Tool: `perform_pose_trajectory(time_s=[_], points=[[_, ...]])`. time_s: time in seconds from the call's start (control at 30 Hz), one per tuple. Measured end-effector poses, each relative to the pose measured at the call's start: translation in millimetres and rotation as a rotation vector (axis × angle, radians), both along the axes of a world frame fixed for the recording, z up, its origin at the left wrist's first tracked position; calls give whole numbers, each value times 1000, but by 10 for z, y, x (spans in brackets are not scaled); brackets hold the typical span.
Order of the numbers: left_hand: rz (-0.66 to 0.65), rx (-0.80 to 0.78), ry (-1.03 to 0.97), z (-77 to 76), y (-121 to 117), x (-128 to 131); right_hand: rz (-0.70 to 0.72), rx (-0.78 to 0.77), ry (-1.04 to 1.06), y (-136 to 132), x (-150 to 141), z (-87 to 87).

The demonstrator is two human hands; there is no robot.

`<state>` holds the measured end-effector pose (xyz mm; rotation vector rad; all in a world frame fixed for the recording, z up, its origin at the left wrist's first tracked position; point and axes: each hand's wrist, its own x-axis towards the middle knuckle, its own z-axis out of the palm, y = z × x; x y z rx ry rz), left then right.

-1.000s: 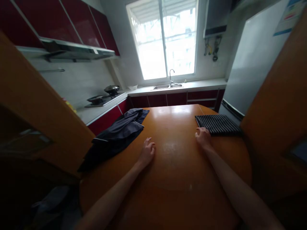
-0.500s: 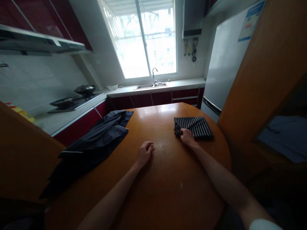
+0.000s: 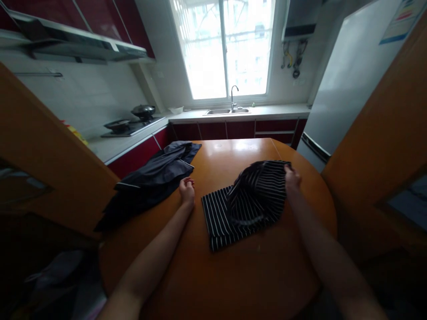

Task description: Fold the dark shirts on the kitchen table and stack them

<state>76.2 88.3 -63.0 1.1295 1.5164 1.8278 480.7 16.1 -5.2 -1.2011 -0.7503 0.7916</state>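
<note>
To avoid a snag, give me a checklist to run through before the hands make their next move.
1. Right hand gripping the striped cloth: ok; it pinches the far right corner.
2. Left hand free: ok; fingers curled, no held thing shows.
3. Left hand apart from the dark clothes: cannot tell; it is close beside them, and contact is unclear.
4. Striped cloth lying flat: not ok; its left part lies flat, its right part is raised and bunched.
5. Striped cloth apart from the dark clothes: ok; bare table shows between them.
6. Striped cloth within the table's edge: ok; wood shows all round it.
</note>
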Motion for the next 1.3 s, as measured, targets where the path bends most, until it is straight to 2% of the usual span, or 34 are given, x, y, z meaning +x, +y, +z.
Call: perform_pose_trajectory(time_s=[0.03, 0.07, 0.13, 0.17, 0.27, 0.4, 0.57, 0.63, 0.7, 0.77, 0.8, 0.87, 0.93, 1.0, 1.03, 1.1, 1.17, 1.23, 1.3], points=[[-27, 18, 38, 1, -35, 57, -167, 2, -8, 32, 233, 3], [-66, 43, 103, 7, -80, 130, -451, 8, -62, 46, 420, -15], [-176, 106, 296, 39, -191, 295, -729, -11, -255, 39, 623, -94], [-238, 144, 408, 65, -254, 374, -789, -15, -380, 29, 638, -143], [-452, 280, 702, 176, -468, 562, -677, 42, -703, 22, 450, -253], [-766, 413, 935, 326, -782, 707, -452, 84, -830, 50, 145, -282], [-989, 385, 1195, 361, -1007, 822, -252, -122, -853, 14, 105, -313], [-1050, 366, 1259, 319, -996, 849, -187, -206, -871, -2, 122, -320], [-1096, 356, 1237, 268, -923, 855, -129, -241, -886, -11, 122, -307], [-1055, 329, 1116, 226, -784, 825, -70, -205, -878, -19, 98, -274], [-968, 299, 1019, 211, -691, 789, -8, -172, -847, -26, 79, -254], [-655, 198, 768, 187, -479, 673, 219, -125, -728, -46, 32, -218], [-314, 84, 529, 161, -283, 514, 521, -138, -601, -66, -10, -205], [-124, 30, 418, 130, -169, 368, 707, -162, -599, -70, -31, -228], [-83, 38, 420, 116, -155, 321, 716, -157, -662, -62, -31, -252], [-69, 112, 510, 106, -215, 308, 591, -131, -866, -31, -11, -321], [-133, 215, 645, 126, -356, 404, 407, -161, -1067, 8, 24, -406], [-279, 289, 781, 163, -520, 566, 296, -268, -1180, 40, 56, -488], [-437, 294, 890, 184, -655, 727, 260, -349, -1217, 57, 70, -552]])
